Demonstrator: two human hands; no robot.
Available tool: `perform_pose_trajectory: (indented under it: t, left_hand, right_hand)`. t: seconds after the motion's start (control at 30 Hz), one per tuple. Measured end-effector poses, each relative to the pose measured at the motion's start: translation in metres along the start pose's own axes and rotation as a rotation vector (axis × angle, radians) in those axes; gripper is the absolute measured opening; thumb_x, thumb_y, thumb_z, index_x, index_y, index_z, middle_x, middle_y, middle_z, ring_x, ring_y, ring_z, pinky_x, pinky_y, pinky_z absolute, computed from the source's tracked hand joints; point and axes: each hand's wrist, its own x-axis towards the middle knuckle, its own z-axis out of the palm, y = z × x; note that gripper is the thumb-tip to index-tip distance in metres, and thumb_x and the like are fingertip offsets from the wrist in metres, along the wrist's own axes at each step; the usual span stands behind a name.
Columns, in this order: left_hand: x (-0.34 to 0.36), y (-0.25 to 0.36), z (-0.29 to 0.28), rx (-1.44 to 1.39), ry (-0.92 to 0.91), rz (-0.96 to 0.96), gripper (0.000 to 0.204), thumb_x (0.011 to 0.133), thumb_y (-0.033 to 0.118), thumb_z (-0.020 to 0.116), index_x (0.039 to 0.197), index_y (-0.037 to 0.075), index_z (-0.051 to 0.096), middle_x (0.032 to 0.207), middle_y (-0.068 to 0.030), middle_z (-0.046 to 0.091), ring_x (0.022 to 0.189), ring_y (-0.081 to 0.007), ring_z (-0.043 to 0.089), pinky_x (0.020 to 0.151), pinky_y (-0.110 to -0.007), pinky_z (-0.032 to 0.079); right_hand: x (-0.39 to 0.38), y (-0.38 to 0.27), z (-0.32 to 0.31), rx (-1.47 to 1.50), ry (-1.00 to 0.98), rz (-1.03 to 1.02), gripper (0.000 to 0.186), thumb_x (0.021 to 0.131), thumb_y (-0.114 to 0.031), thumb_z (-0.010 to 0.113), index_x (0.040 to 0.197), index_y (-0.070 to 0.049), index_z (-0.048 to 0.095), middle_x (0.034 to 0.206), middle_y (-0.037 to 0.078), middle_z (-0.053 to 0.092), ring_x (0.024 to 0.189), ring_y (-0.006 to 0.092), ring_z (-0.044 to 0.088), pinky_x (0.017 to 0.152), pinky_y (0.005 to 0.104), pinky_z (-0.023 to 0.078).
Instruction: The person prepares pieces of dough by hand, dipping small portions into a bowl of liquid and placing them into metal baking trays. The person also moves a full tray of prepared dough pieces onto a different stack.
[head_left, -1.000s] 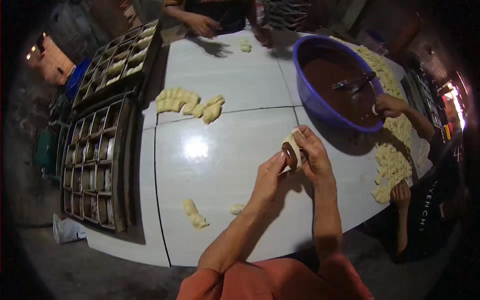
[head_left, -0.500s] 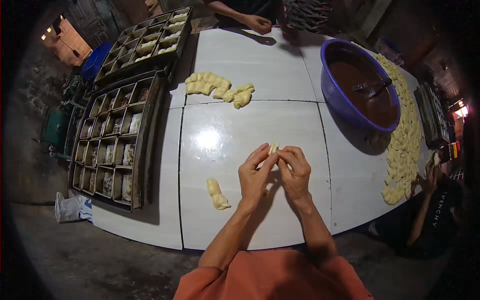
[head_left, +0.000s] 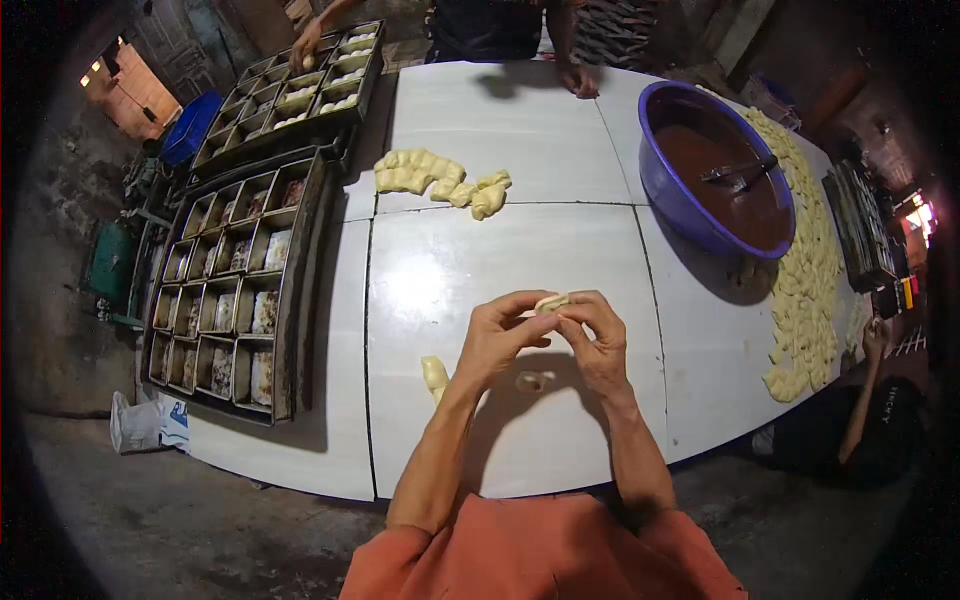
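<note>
Over the middle of the white tiled table (head_left: 510, 250), my left hand (head_left: 500, 340) and my right hand (head_left: 595, 350) pinch a small pale piece of dough (head_left: 552, 303) between their fingertips; no brown filling shows on it from here. A short strip of dough (head_left: 435, 377) lies beside my left wrist, partly hidden by it. Farther off, a row of dough pieces (head_left: 420, 170) lies on the tiles. To the right stands a purple basin (head_left: 660, 195) of brown paste, with a dark utensil (head_left: 740, 170) in it.
Mould trays (head_left: 240, 300) line the left side, the rear one (head_left: 345, 80) holding dough. Many dough pieces (head_left: 800, 300) cover the right edge. A co-worker's hand (head_left: 305, 55) reaches into the rear tray, another hand (head_left: 577, 80) rests at the far edge, and a third (head_left: 875, 340) is at the right.
My hands have drawn back from the right toward the middle, and the brown filling is out of sight. The far co-worker's hand has moved left to the rear tray. The view has shifted.
</note>
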Motion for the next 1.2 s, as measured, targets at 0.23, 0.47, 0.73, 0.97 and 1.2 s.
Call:
perform_pose_trajectory:
  t: [0.23,0.47,0.73,0.97,1.2]
  left_hand:
    - [-0.003,-0.014,-0.007,-0.002,-0.085,0.041,0.025,0.096,0.015,0.063,0.113,-0.001,0.069,0.107,-0.0121,0.069,0.094,-0.0191,0.068,0.076,-0.033,0.062]
    - [-0.007,-0.025,-0.01,0.177,-0.035,0.023,0.031,0.098,0.024,0.063,0.11,-0.004,0.069,0.096,-0.0101,0.071,0.088,-0.0176,0.07,0.08,-0.032,0.059]
    - [-0.041,-0.015,-0.018,0.544,0.203,-0.088,0.042,0.103,0.031,0.054,0.134,0.004,0.059,0.112,-0.0171,0.071,0.094,-0.0237,0.07,0.081,-0.03,0.054]
    - [-0.108,-0.014,-0.087,0.778,0.676,-0.179,0.034,0.096,0.019,0.063,0.124,-0.001,0.064,0.113,-0.0147,0.067,0.087,-0.0235,0.07,0.076,-0.034,0.057]
    - [-0.102,-0.04,-0.095,0.864,0.469,0.135,0.031,0.093,0.007,0.062,0.123,0.011,0.067,0.123,-0.0165,0.063,0.096,-0.0302,0.068,0.083,-0.036,0.055]
  right_hand:
    - [-0.006,0.009,0.026,-0.112,0.356,-0.04,0.019,0.087,-0.011,0.075,0.099,-0.003,0.061,0.093,0.008,0.063,0.081,0.0173,0.062,0.071,0.0313,0.052]
    - [-0.014,0.006,0.017,-0.379,0.186,0.05,0.02,0.092,-0.018,0.07,0.099,-0.001,0.063,0.092,0.011,0.066,0.069,0.0195,0.066,0.061,0.0314,0.053]
    - [-0.051,0.001,0.009,-0.244,-0.116,0.283,0.025,0.092,-0.014,0.068,0.112,0.0,0.066,0.107,0.014,0.066,0.089,0.0246,0.068,0.076,0.0345,0.055]
    - [-0.05,-0.011,0.031,-0.462,0.034,0.296,0.027,0.088,-0.015,0.071,0.112,-0.003,0.066,0.097,0.012,0.067,0.087,0.0277,0.067,0.073,0.0365,0.055]
    - [-0.071,-0.005,0.132,-0.613,-0.39,0.009,0.044,0.085,-0.03,0.073,0.118,-0.005,0.055,0.085,0.012,0.057,0.078,0.0311,0.062,0.07,0.0421,0.052]
